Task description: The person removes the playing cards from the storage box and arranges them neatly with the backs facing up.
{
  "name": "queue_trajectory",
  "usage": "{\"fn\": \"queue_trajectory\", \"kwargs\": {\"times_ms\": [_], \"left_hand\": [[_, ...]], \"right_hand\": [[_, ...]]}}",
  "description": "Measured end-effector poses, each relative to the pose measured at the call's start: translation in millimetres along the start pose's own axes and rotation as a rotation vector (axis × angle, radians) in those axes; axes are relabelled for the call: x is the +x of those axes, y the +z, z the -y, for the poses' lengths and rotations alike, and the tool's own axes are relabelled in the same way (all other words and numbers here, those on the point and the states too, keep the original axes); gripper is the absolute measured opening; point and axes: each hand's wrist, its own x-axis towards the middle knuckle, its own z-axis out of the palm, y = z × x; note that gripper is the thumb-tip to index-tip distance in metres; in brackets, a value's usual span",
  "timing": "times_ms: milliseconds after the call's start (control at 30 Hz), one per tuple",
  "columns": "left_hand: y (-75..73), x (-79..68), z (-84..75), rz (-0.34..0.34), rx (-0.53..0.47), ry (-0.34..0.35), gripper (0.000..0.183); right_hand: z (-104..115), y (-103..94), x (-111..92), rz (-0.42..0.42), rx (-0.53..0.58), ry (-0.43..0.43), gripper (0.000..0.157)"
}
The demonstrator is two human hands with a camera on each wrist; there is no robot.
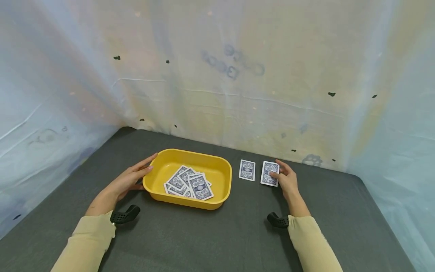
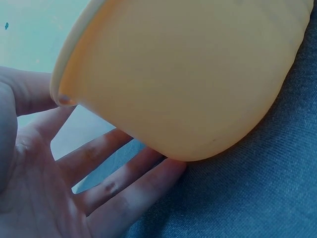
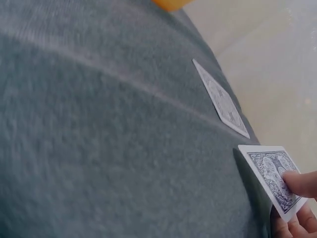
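My right hand [image 1: 288, 185] pinches a playing card [image 1: 268, 169], thumb on its patterned blue-and-white back and fingers beneath. In the right wrist view this card [image 3: 272, 173] is tilted, its near edge raised off the cloth. A second card [image 1: 247, 170] lies face down just to its left. My left hand [image 1: 124, 184] rests against the left end of a yellow plastic basin [image 1: 221, 181]. Its fairly straight fingers [image 2: 133, 191] spread along the basin's outer wall, with the thumb by the rim. Inside the basin several face-down cards [image 1: 200, 186] overlap in a loose heap.
A dark grey cloth [image 1: 238, 234] covers the table. Pale printed sheeting [image 1: 217, 113] hangs close behind the table's back edge and along both sides. Black camera mounts [image 1: 125, 214] sit on both wrists.
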Motion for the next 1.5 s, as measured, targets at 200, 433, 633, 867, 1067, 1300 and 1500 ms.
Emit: {"fn": "queue_trajectory", "kwargs": {"times_ms": [200, 433, 633, 867, 1067, 1300, 1500], "left_hand": [[0.7, 0.6, -1.5, 0.003, -0.005, 0.004, 0.072], [1.3, 1.2, -3.1, 0.006, -0.009, 0.001, 0.070], [1.5, 0.3, -2.7, 0.011, -0.013, 0.008, 0.071], [2.7, 0.3, -2.1, 0.006, -0.011, 0.009, 0.071], [1.9, 0.1, 0.7, 0.007, -0.019, 0.026, 0.068], [0.5, 0.2, 2.2, 0.011, -0.023, 0.026, 0.070], [-0.8, -0.5, 2.6, 0.011, -0.022, 0.032, 0.070]], "right_hand": [[0, -1.5, 2, -0.010, -0.161, -0.080, 0.057], [-1, -0.9, 4, -0.049, -0.285, -0.076, 0.056], [-3, -0.5, 3, -0.045, -0.343, -0.089, 0.055], [-2, 1.3, 0, -0.051, -0.408, -0.115, 0.049], [0, 5.1, -3, -0.071, -0.468, -0.123, 0.047], [7, 7.7, -7, -0.075, -0.405, -0.131, 0.047], [18, 11.8, -10, -0.039, -0.184, -0.046, 0.045]]}}
